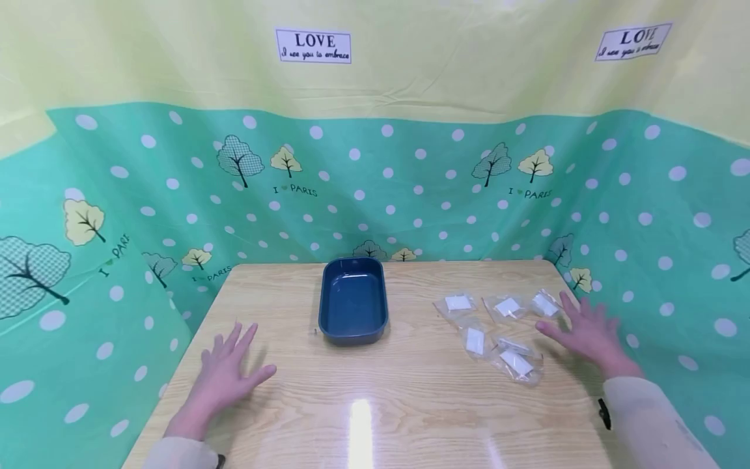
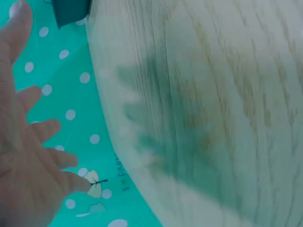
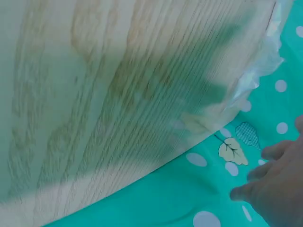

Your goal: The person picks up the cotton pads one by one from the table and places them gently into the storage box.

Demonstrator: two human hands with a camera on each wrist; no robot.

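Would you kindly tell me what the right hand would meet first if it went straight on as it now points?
The right hand would probably meet the rightmost clear packet first, just ahead of it; depth is unclear, so it might pass above.

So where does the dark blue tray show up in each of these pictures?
Head: dark blue tray, just left of centre, below the middle.
Left wrist: tray end at the top, left of centre, cut off by the frame.
Right wrist: not in it.
Shared landmark: the wood-grain table.

"LOVE" (image 1: 315, 40) and "PARIS" (image 1: 303, 191) on cloth (image 1: 375, 156)
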